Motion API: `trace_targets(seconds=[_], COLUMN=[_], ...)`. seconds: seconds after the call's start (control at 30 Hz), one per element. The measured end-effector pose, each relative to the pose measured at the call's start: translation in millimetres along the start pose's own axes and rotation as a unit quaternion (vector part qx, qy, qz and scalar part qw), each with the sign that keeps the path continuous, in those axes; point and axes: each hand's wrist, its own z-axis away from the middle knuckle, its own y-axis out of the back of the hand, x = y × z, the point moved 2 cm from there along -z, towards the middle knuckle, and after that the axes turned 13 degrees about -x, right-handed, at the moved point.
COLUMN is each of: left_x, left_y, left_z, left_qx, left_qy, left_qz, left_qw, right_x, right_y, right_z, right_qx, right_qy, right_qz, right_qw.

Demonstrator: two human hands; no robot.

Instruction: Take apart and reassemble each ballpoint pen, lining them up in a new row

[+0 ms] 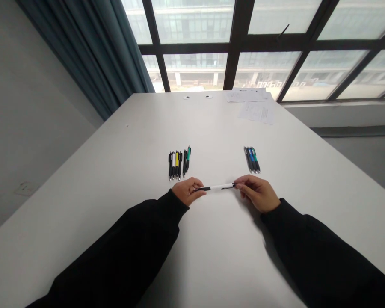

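Between my two hands a white pen with a black grip and a black clip is held level, crosswise in front of me. My left hand is closed on the black grip end. The fingers of my right hand pinch the clip end. Just beyond my left hand lies a row of several pens, black, white, yellow and green, side by side. Past my right hand rests a smaller group of pens in black, blue and green.
These lie on a white table. Papers are at its far right edge, and two small white fittings sit along the far edge. Behind stand a window and a blue curtain. A wall socket is at the left.
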Motion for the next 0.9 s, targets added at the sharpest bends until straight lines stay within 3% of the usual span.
trace_targets(seconds=[0.17,0.27,0.9], left_x=[-4.4,-2.5,2.1], left_y=[-2.5,1.3,6.2], left_z=[11.6,8.8,8.9], left_qx=[-0.008,-0.005,-0.016], left_qy=[0.027,0.031,0.063], left_qz=[0.195,0.255,0.207], left_qw=[0.980,0.967,0.976], right_x=[-0.4,1.6,1.8], right_y=[2.6,3.8,2.6], right_z=[3.4,3.4,5.9], right_qx=[-0.009,-0.019,-0.035], right_qy=[-0.006,-0.016,-0.052], right_qz=[-0.066,-0.076,-0.052], right_qw=[0.998,0.997,0.997])
